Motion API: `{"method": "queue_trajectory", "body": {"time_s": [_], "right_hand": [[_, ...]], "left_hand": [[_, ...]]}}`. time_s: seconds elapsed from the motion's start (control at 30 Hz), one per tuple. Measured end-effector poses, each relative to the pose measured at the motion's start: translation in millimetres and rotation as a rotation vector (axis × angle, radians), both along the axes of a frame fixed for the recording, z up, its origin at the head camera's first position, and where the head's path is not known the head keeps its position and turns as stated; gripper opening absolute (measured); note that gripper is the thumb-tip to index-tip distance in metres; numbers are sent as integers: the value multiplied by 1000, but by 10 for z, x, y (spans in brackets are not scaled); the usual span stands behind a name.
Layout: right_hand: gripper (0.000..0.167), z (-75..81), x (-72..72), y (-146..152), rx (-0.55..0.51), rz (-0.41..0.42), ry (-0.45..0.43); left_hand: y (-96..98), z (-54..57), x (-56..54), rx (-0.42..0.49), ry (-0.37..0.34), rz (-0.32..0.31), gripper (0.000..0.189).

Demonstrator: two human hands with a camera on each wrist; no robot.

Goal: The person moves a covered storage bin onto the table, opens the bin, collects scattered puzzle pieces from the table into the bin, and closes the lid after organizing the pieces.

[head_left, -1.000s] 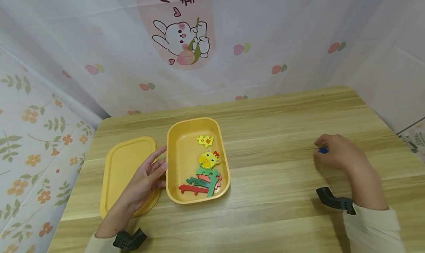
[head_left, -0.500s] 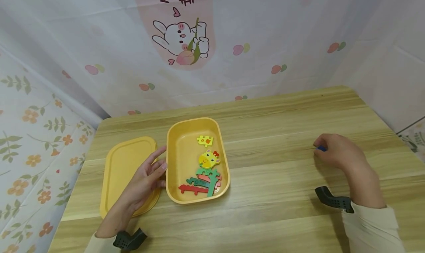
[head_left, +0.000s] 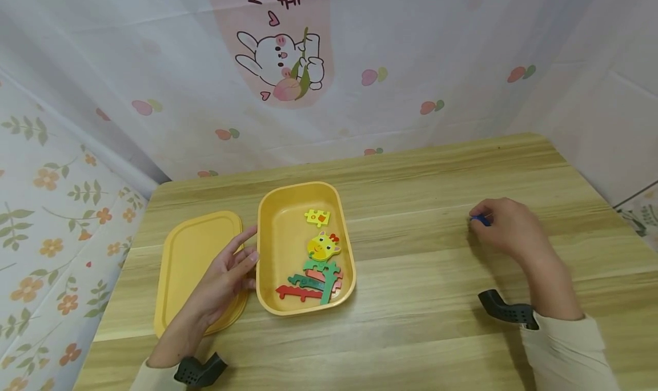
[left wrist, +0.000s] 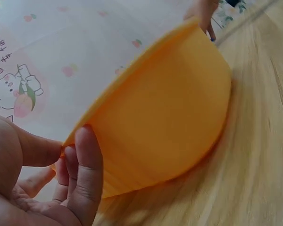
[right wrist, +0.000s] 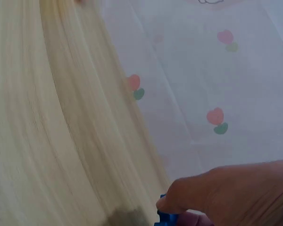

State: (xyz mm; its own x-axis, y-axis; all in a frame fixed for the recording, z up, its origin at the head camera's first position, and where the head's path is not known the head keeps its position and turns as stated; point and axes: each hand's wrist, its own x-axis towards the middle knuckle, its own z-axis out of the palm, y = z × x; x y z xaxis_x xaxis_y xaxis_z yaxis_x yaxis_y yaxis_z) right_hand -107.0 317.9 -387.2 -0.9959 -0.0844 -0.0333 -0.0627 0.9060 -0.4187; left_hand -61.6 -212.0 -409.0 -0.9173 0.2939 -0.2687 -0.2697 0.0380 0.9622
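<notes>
In the head view my left hand (head_left: pixel 226 277) is at the left side of a yellow plastic box (head_left: pixel 272 248). The left wrist view shows its thumb and fingers pinching the edge of the box (left wrist: pixel 160 108), with one fingertip against the outer wall. Inside the box lie a yellow giraffe-head piece (head_left: pixel 323 246), a small yellow puzzle piece (head_left: pixel 317 217), and several green and red puzzle pieces, overlapping at the near end. On the right, my right hand (head_left: pixel 509 228) pinches a small blue puzzle piece (head_left: pixel 482 220) between thumb and fingertips, close over the table; the fingers hide part of it (right wrist: pixel 166 219).
A yellow lid (head_left: pixel 197 254) lies left of the box, partly under my left forearm and hand. The wooden table (head_left: pixel 411 277) ends at the back against a printed curtain (head_left: pixel 401 111). Another floral curtain hangs along the left side.
My right hand has moved left and a little toward the back with the blue puzzle piece, which now shows more between the fingertips. My left hand and the box stay put.
</notes>
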Motion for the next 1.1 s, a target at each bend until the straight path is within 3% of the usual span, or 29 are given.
{"method": "queue_trajectory", "body": {"time_s": [0.17,0.4,0.57,0.7,1.1], "right_hand": [[29,35,-27,-196,-97,22,-26],[20,104,-11,-533,-224,83,52],[16,136,-8,-766,-312,152,56],[15,132,-22,-905,-333,200,41],[15,143,-82,-1163,-389,222,69]], "left_hand": [[5,27,3,9,-23,4,67],[3,53,-10,21,-50,5,67],[6,46,-12,28,-56,3,67],[9,37,0,26,-61,9,68],[15,32,4,33,-45,16,68]]}}
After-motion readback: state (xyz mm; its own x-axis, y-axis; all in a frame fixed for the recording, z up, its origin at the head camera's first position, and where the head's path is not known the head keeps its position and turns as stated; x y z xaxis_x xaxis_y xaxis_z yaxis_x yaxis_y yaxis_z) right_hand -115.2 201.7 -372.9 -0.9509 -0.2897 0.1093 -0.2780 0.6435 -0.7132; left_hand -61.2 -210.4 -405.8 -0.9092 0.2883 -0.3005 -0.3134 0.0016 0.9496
